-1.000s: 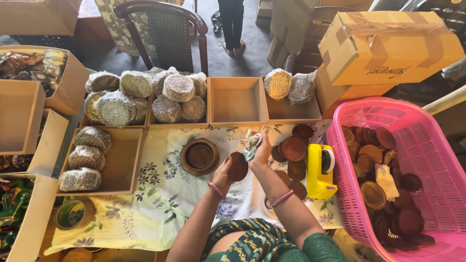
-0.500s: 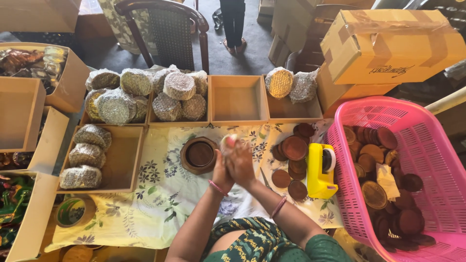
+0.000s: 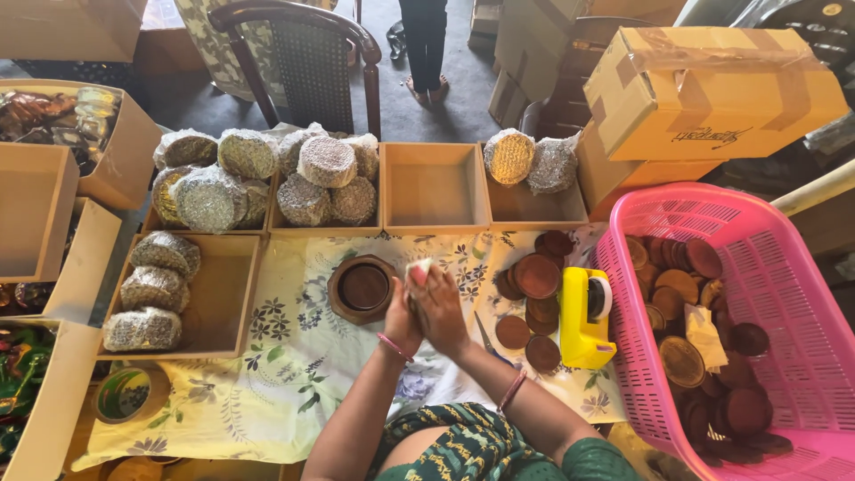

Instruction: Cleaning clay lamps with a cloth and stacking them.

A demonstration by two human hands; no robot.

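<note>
- Covering the worktable, a pale floral cloth (image 3: 294, 374) lies under everything the hands work over.
- Standing at the right edge, a pink plastic lattice basket (image 3: 793, 294) holds many dark brown round discs.
- Sitting behind the cloth, shallow brown cardboard trays (image 3: 434, 187) line up in a row; those on the left hold round bundles wrapped in glittery film (image 3: 325, 162), the middle one shows only its bare bottom.
- Resting just right of the hands, a yellow tape dispenser (image 3: 583, 319) stands beside a loose heap of dark brown round clay discs (image 3: 537, 276).
- Lying just left of the hands, a round brown bowl-like dish (image 3: 362, 288) sits on the cloth.
- Meeting above the cloth's middle, the left hand (image 3: 403, 316) and right hand (image 3: 441, 307) press together, fingers curled and closed around a small pale piece (image 3: 417, 270) with a pink spot, held at the fingertips; what it is cannot be told.
</note>
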